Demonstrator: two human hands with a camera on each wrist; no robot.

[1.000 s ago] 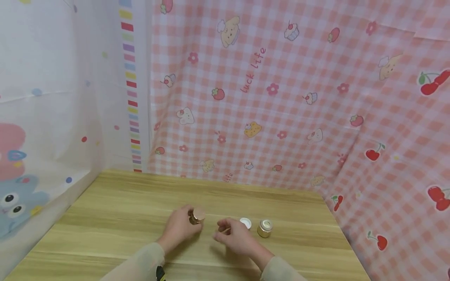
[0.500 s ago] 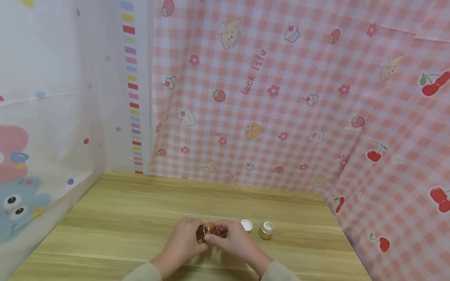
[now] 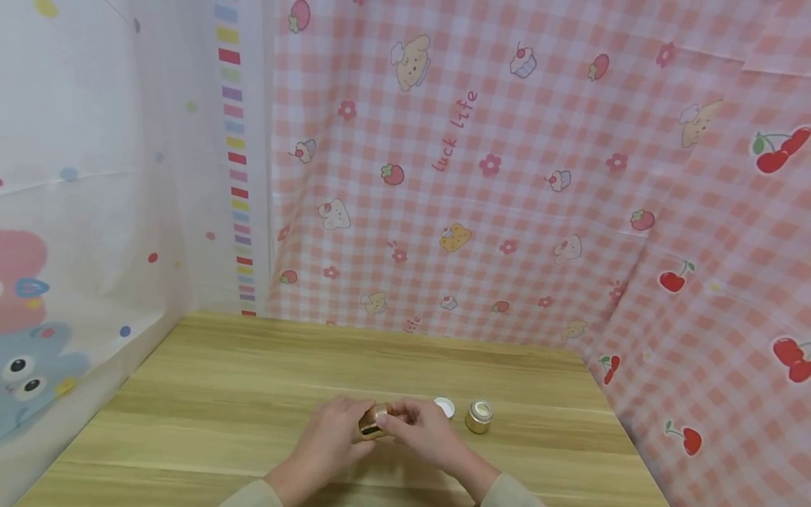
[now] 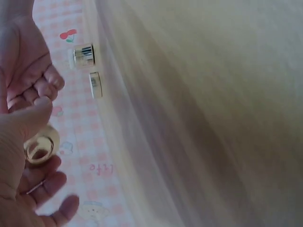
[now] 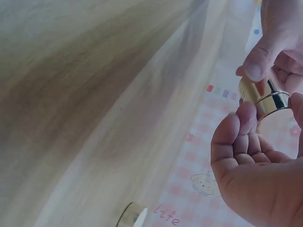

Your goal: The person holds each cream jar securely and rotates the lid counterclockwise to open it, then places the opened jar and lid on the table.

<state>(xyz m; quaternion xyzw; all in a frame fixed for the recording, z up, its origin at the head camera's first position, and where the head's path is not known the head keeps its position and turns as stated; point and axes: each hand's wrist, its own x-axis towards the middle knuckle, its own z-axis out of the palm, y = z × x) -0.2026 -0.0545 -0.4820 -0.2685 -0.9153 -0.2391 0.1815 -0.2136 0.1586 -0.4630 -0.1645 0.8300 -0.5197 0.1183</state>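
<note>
My left hand (image 3: 328, 438) grips a small shiny gold jar (image 3: 370, 424) just above the table, tilted so that its lid faces right. Thumb and fingers of my right hand (image 3: 436, 435) pinch the gold lid (image 5: 275, 105) of that jar. In the right wrist view the lid is on the jar, with a line between the two. The left wrist view shows the jar's round gold base (image 4: 41, 146). Whether the lid is loose cannot be told.
To the right of my hands stands a second gold jar (image 3: 479, 418), uncapped, with pale contents. Its likely match, a gold lid with a white inside (image 3: 445, 406), lies beside it. Patterned cloths (image 3: 456, 197) hang behind and beside the wooden table (image 3: 253, 380).
A second ago my right hand was apart and held nothing. The jar came right and nearer in my left hand, and my right fingers took hold of its lid.
</note>
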